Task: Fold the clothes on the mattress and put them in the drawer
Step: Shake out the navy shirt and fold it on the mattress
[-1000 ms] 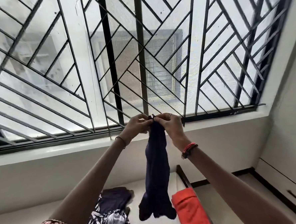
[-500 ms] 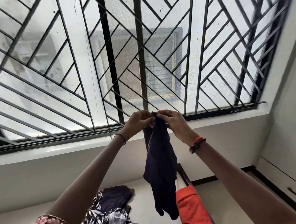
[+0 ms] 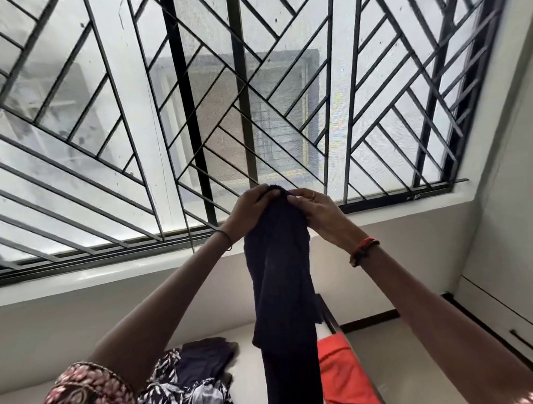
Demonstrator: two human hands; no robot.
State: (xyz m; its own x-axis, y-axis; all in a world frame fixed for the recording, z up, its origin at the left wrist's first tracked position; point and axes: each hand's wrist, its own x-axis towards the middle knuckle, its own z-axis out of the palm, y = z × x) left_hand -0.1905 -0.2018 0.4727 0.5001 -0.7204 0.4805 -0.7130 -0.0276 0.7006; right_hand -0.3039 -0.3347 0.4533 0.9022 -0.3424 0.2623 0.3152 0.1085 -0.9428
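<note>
A dark navy garment (image 3: 283,294) hangs straight down in front of the window, held up high by its top edge. My left hand (image 3: 250,210) and my right hand (image 3: 319,212) pinch that edge side by side, fingertips almost touching. Below on the white mattress (image 3: 247,365) lies a heap of clothes (image 3: 189,390): a black-and-white patterned piece, a dark piece, a grey one. A folded orange-red garment (image 3: 345,381) lies at the mattress's right edge. The hanging garment's lower end runs out of view at the bottom.
A barred window (image 3: 191,112) fills the upper view above a white sill (image 3: 107,274). A dark bed-frame rail (image 3: 330,319) runs along the mattress's right side. White cabinet drawers with a black handle (image 3: 531,346) stand at the right wall.
The garment now hangs longer and wider in view, its lower end past the bottom edge. Both hands have stayed together at its top edge, shifted slightly right in view.
</note>
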